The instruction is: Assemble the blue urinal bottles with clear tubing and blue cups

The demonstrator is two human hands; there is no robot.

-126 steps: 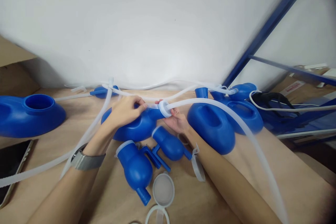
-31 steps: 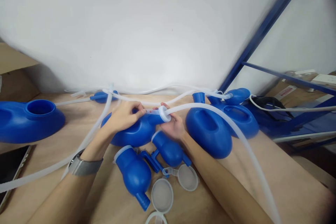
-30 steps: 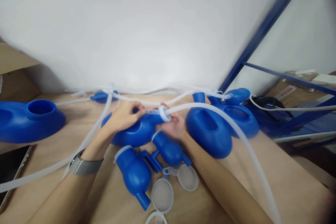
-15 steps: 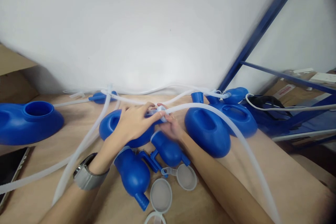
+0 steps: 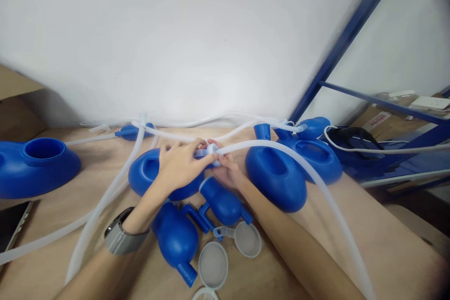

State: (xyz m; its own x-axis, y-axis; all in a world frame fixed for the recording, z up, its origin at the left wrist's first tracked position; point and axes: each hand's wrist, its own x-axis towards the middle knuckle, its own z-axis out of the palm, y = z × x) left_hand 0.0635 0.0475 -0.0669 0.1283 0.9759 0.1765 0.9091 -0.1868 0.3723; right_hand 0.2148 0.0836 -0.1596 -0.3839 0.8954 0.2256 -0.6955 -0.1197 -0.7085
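Note:
My left hand (image 5: 181, 164), with a grey watch (image 5: 126, 234) on its wrist, bends its fingers and thumb around a translucent white cap (image 5: 212, 151). From the other side my right hand (image 5: 228, 168) grips the same cap, its fingers partly hidden behind it. A thick translucent tube (image 5: 312, 171) runs from the cap and arches to the lower right. Under my left hand lies a blue plastic bottle (image 5: 142, 176) with a handle hollow; its neck is hidden by my hands, so I cannot tell whether the cap sits on it.
Two blue spouted funnel pieces (image 5: 179, 236) (image 5: 225, 204) and round translucent lids (image 5: 213, 265) lie in front. Blue bottles stand right (image 5: 276, 180) and left (image 5: 35, 168). Another tube (image 5: 101, 201) crosses the left side. A dark flat device (image 5: 12, 225), cardboard box (image 5: 19, 112) and blue frame (image 5: 348, 37) flank the table.
The view has shifted slightly, so most things sit a little further left. Both hands keep their grip on the cap, with only a small shift of the fingers.

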